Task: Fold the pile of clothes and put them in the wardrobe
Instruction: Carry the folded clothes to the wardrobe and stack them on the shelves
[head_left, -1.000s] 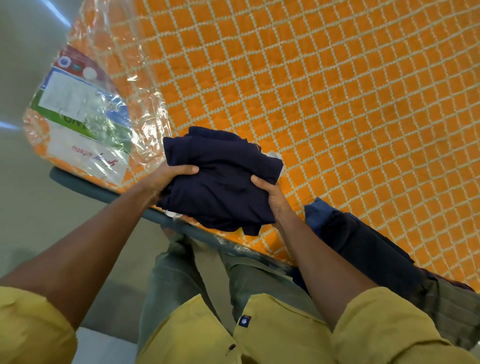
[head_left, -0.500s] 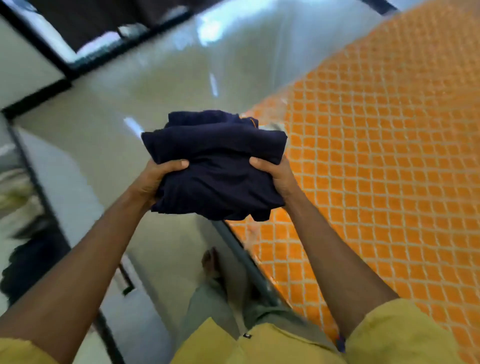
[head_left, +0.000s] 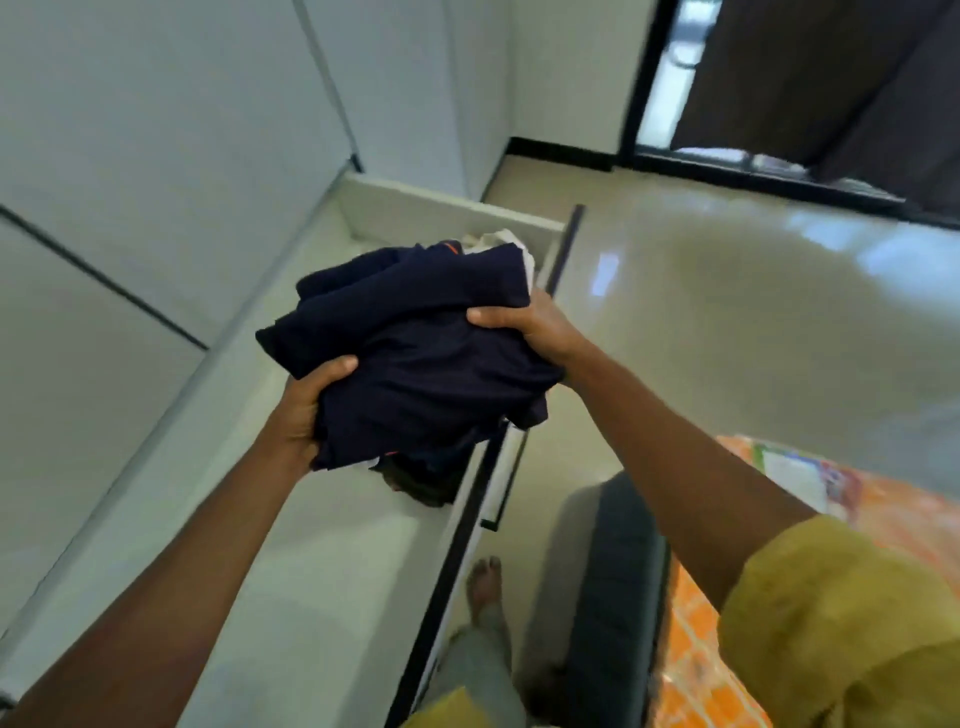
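A folded navy garment (head_left: 421, 348) hangs in the air above an open white wardrobe drawer (head_left: 452, 215). My left hand (head_left: 306, 410) grips its near left edge, thumb on top. My right hand (head_left: 530, 325) clasps its right edge. Under the navy bundle, dark clothes (head_left: 421, 483) lie in the drawer against its front wall, and a pale garment (head_left: 498, 241) shows at the drawer's far end. The near part of the drawer floor (head_left: 322, 571) is bare white.
White wardrobe doors (head_left: 156, 156) rise on the left. The drawer's dark front edge and handle (head_left: 501, 483) face the glossy tiled floor (head_left: 727, 322). The bed with its orange patterned cover (head_left: 883, 509) and dark frame (head_left: 613, 571) lies at the lower right. My bare foot (head_left: 485, 582) stands beside the drawer.
I have turned from the bed to the wardrobe. Both hands have carried the navy garment from above the bed to above the open drawer.
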